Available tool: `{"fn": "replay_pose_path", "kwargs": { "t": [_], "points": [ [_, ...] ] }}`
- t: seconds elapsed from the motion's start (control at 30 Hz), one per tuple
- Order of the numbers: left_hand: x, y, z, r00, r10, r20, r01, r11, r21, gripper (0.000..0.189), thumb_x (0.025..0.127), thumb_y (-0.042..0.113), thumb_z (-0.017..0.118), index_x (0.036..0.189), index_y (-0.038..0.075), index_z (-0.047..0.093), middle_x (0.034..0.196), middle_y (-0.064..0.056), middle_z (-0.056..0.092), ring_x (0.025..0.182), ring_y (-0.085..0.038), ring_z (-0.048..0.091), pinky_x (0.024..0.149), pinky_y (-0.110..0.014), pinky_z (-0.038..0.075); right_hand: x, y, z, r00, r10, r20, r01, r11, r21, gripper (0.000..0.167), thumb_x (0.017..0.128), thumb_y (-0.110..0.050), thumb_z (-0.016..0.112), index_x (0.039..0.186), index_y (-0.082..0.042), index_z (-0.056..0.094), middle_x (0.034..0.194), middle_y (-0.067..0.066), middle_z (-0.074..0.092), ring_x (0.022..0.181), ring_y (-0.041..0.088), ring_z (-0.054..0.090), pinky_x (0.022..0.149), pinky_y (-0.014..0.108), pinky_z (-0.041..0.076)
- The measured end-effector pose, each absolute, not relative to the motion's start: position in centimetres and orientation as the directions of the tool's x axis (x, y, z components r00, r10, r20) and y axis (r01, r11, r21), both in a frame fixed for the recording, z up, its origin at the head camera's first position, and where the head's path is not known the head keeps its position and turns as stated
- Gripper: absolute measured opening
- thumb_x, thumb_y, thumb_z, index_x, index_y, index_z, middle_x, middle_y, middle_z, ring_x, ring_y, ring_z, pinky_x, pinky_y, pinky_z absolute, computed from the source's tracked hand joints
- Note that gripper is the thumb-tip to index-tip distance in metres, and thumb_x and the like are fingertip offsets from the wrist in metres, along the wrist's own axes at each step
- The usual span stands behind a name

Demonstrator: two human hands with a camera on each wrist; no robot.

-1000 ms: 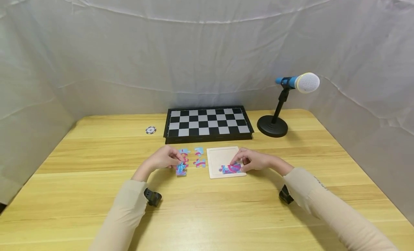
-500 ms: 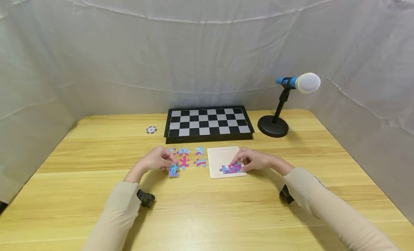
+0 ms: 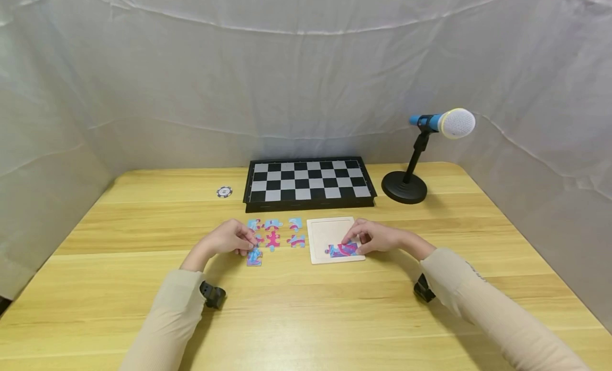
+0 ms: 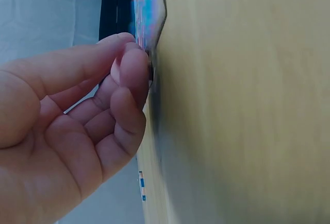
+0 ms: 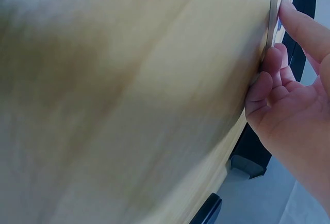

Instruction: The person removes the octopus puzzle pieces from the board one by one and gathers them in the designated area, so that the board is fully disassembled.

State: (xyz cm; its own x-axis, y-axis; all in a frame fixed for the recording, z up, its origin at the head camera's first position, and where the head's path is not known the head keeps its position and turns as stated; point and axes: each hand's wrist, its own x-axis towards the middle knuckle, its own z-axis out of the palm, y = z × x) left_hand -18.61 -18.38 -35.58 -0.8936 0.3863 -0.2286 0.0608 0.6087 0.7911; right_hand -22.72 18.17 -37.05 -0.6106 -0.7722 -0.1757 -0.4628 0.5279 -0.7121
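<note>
In the head view, my left hand [image 3: 228, 238] pinches a blue-and-purple jigsaw piece [image 3: 254, 258] between thumb and fingers, close over the table at the lower left of the loose pieces. The left wrist view shows the fingertips right at the edge of the printed pieces [image 4: 148, 15]. My right hand [image 3: 379, 237] is at the right side of a pale wooden puzzle tray [image 3: 321, 230]. Its thumb and index finger grip a pink-and-purple jigsaw piece [image 3: 349, 250] in the tray's lower right corner, beside a bluish piece with a knob pointing left. The remaining fingers are curled beside the tray's edge.
Several loose jigsaw pieces, among them a pink one [image 3: 272, 239], lie in rows left of the tray. Behind them is a black-and-white checkered board [image 3: 308, 182]. A poker chip [image 3: 224, 192] lies at the back left; a microphone on a stand [image 3: 405, 187] stands at the back right.
My left hand has moved left with its piece, from over the pink piece to the left end of the rows, uncovering pieces behind. The right hand has stayed in place.
</note>
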Motion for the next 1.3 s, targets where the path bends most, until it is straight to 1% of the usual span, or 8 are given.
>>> {"fn": "replay_pose_path", "kwargs": {
  "t": [0.27, 0.53, 0.77, 0.97, 1.1, 1.3],
  "points": [
    [-18.5, -18.6, -35.6, -0.901, 0.361, -0.241, 0.041, 0.624, 0.781, 0.006, 0.082, -0.004, 0.058, 0.082, -0.007, 0.063, 0.064, -0.008, 0.059, 0.054, -0.013, 0.052, 0.053, -0.025, 0.044, -22.7, 18.2, -37.0, -0.610, -0.774, -0.170, -0.463, 0.522, -0.716, 0.027, 0.080, -0.001, 0.062, 0.107, -0.005, 0.063, 0.094, 0.006, 0.044, 0.075, 0.019, 0.039, 0.066, 0.026, 0.035],
    [-18.8, -18.0, -35.3, -0.902, 0.366, -0.229, 0.056, 0.625, 0.778, 0.006, 0.083, -0.002, 0.057, 0.083, -0.006, 0.062, 0.063, -0.008, 0.058, 0.053, -0.014, 0.049, 0.053, -0.026, 0.042, -22.7, 18.2, -37.2, -0.615, -0.769, -0.172, -0.458, 0.526, -0.717, 0.027, 0.080, -0.001, 0.061, 0.107, -0.006, 0.063, 0.095, 0.007, 0.044, 0.075, 0.018, 0.038, 0.066, 0.026, 0.034],
    [-19.2, -16.8, -35.2, -0.905, 0.376, -0.199, 0.080, 0.610, 0.789, 0.006, 0.083, -0.001, 0.057, 0.083, -0.005, 0.061, 0.068, -0.009, 0.059, 0.055, -0.015, 0.050, 0.054, -0.027, 0.042, -22.7, 18.2, -37.1, -0.622, -0.765, -0.167, -0.466, 0.534, -0.706, 0.025, 0.080, -0.001, 0.062, 0.105, -0.005, 0.062, 0.092, 0.007, 0.043, 0.074, 0.017, 0.038, 0.065, 0.026, 0.034],
    [-19.4, -15.6, -35.1, -0.910, 0.379, -0.171, 0.090, 0.582, 0.808, 0.006, 0.083, -0.001, 0.058, 0.084, -0.004, 0.062, 0.071, -0.010, 0.060, 0.056, -0.017, 0.049, 0.053, -0.027, 0.042, -22.7, 18.2, -37.1, -0.630, -0.755, -0.179, -0.460, 0.550, -0.697, 0.023, 0.081, -0.003, 0.063, 0.103, -0.007, 0.062, 0.089, 0.006, 0.042, 0.074, 0.017, 0.039, 0.065, 0.026, 0.034],
    [-19.6, -14.7, -35.1, -0.904, 0.403, -0.143, 0.113, 0.550, 0.828, 0.007, 0.082, -0.002, 0.057, 0.085, -0.005, 0.062, 0.074, -0.011, 0.062, 0.057, -0.017, 0.051, 0.055, -0.029, 0.043, -22.8, 18.3, -37.1, -0.624, -0.764, -0.164, -0.473, 0.537, -0.698, 0.023, 0.081, -0.003, 0.063, 0.103, -0.004, 0.060, 0.088, 0.006, 0.043, 0.073, 0.017, 0.039, 0.065, 0.025, 0.034],
    [-19.8, -13.2, -35.2, -0.909, 0.399, -0.117, 0.126, 0.533, 0.837, 0.008, 0.079, -0.001, 0.060, 0.085, -0.005, 0.062, 0.076, -0.009, 0.062, 0.057, -0.016, 0.052, 0.054, -0.028, 0.043, -22.8, 18.3, -37.1, -0.626, -0.766, -0.147, -0.476, 0.525, -0.705, 0.026, 0.080, -0.003, 0.064, 0.104, 0.002, 0.056, 0.085, 0.006, 0.043, 0.073, 0.016, 0.039, 0.064, 0.024, 0.034]
  ]
}}
